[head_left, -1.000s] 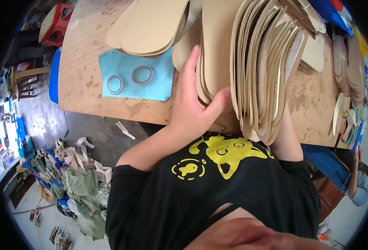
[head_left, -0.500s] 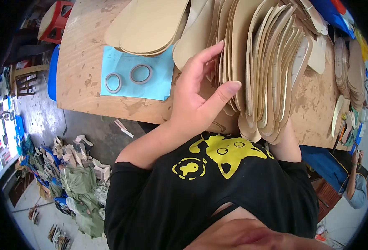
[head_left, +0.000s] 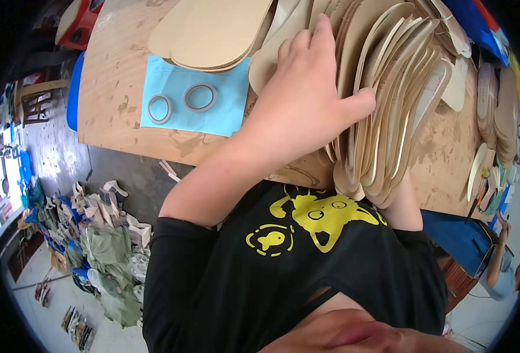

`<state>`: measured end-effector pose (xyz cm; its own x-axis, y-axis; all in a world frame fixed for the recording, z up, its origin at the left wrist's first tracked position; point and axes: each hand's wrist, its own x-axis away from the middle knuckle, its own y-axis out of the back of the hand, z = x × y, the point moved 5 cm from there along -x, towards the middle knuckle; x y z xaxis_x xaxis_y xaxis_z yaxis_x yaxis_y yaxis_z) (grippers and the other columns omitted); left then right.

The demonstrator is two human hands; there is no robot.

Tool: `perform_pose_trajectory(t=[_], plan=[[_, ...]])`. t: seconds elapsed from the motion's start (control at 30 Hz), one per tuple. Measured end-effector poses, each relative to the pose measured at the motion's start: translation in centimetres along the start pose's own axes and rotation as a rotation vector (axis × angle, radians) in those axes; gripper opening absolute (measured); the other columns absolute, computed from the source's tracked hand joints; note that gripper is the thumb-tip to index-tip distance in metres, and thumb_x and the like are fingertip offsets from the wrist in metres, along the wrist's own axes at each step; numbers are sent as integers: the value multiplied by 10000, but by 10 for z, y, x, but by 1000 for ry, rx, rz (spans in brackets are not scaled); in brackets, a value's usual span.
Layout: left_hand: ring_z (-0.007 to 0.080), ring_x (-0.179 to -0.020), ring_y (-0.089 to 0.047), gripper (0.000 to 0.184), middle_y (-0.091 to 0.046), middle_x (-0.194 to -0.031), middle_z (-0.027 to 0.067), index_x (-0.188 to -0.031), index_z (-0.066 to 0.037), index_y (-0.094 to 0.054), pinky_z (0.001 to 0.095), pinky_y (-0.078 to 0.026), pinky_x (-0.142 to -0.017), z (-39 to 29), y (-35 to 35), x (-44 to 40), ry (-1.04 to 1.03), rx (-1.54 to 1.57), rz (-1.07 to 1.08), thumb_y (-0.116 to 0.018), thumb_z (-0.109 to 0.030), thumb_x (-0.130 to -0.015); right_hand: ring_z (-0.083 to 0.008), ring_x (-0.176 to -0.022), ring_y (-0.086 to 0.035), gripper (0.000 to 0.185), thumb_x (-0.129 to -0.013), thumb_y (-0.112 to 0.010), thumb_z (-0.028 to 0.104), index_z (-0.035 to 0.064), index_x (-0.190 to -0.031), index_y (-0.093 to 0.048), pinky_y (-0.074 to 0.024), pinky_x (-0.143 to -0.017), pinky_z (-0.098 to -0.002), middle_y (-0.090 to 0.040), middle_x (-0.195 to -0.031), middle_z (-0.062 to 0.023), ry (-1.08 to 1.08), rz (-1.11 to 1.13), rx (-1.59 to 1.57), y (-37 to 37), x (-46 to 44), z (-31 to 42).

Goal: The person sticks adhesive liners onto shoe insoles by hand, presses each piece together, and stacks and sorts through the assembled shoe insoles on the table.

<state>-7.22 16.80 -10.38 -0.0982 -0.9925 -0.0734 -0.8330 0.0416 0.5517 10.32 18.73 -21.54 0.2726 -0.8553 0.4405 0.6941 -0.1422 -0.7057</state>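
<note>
A thick bundle of tan, sole-shaped insole boards (head_left: pixel 383 117) stands on edge, fanned out at the table's front edge. My left hand (head_left: pixel 310 88) lies over the left side of the bundle, back up. Its index finger stretches away from me and its thumb is spread to the right across the board edges; the other fingertips are partly out of sight. My right forearm (head_left: pixel 404 203) runs up behind the bundle, which hides my right hand. Left of the bundle lies a flat pile of larger tan boards (head_left: pixel 213 29).
Two rolls of tape (head_left: pixel 200 97) rest on a blue sheet (head_left: pixel 230 120) on the wooden table (head_left: pixel 110 112). More bundled soles (head_left: pixel 504 117) and tools (head_left: pixel 480 191) are at the right. Fabric and shoe parts (head_left: pixel 110 253) heap on the floor at left. Another person (head_left: pixel 498 273) is at far right.
My left hand has moved away from me and to the right, turning its back up over the boards. The bundle's top has tipped slightly right.
</note>
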Motion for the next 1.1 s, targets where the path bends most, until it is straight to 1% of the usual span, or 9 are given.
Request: perform_pose_trajectory(t=[0.07, 0.17, 0.3, 0.47, 0.6, 0.73, 0.83, 0.93, 1.1], plan=[[432, -1226, -426, 909, -415, -1338, 291, -1456, 151, -219, 442, -364, -1086, -4, -7, 3, -12, -20, -78, -664, -295, -801, -231, -947, -701, 495, -976, -541, 455, 24, -1205, -629, -591, -857, -391, -700, -1112, -129, -5, -1, -1, 2, -1, -1], [424, -1174, -446, 891, -421, -1310, 271, -1465, 139, -205, 454, -371, -1067, -9, -2, 10, -130, 76, -63, -652, -251, -800, -231, -949, -701, 496, -976, -541, 455, 24, -1207, -628, -591, -858, -391, -700, -1114, -129, -10, -6, -9, 5, 6, -2], [430, -1191, -441, 918, -425, -1307, 261, -1486, 109, -189, 470, -371, -1055, -34, 2, 13, -132, 147, 23, -683, -248, -800, -232, -951, -701, 497, -976, -543, 455, 24, -1209, -627, -590, -859, -392, -699, -1117, -131, -6, -16, -23, 10, 19, 0], [433, -1237, -429, 906, -417, -1364, 277, -1498, 74, -216, 463, -363, -1064, -42, -7, 19, -303, 95, -135, -701, -268, -813, -234, -953, -700, 499, -976, -544, 455, 23, -1213, -625, -590, -860, -393, -698, -1120, -132, 13, -28, -30, 15, 35, 4], [427, -1216, -458, 856, -461, -1345, 263, -1495, 54, -249, 463, -372, -1054, -46, -5, 26, -276, 109, -30, -691, -256, -830, -234, -955, -700, 500, -976, -545, 455, 23, -1215, -624, -590, -862, -394, -697, -1123, -133, 30, -27, -29, 17, 46, 9], [397, -1157, -518, 822, -523, -1291, 214, -1488, 39, -280, 453, -418, -998, -51, -5, 33, -330, 162, -45, -701, -196, -822, -235, -958, -700, 502, -975, -547, 455, 23, -1218, -622, -589, -863, -395, -696, -1126, -134, 48, -22, -20, 17, 53, 14], [257, -1278, -512, 828, -497, -1392, 154, -1528, -62, -280, 422, -468, -1001, -58, -4, 40, -269, 226, -14, -724, -100, -831, -236, -959, -699, 503, -975, -547, 455, 22, -1220, -621, -589, -864, -395, -695, -1128, -135, 69, -14, -4, 17, 56, 20], [245, -1279, -510, 824, -496, -1391, 144, -1519, -69, -307, 403, -496, -973, -66, -3, 45, -269, 213, 24, -732, -74, -814, -237, -961, -699, 504, -975, -548, 455, 22, -1222, -620, -589, -865, -396, -695, -1130, -136, 97, -15, 11, 17, 60, 28], [237, -1272, -515, 732, -495, -1341, 118, -1467, -60, -397, 380, -513, -960, -70, -13, 48, -295, 347, 41, -727, -75, -814, -238, -963, -698, 505, -975, -550, 455, 22, -1225, -619, -588, -866, -397, -693, -1134, -137, 132, -33, 17, 24, 77, 40]])
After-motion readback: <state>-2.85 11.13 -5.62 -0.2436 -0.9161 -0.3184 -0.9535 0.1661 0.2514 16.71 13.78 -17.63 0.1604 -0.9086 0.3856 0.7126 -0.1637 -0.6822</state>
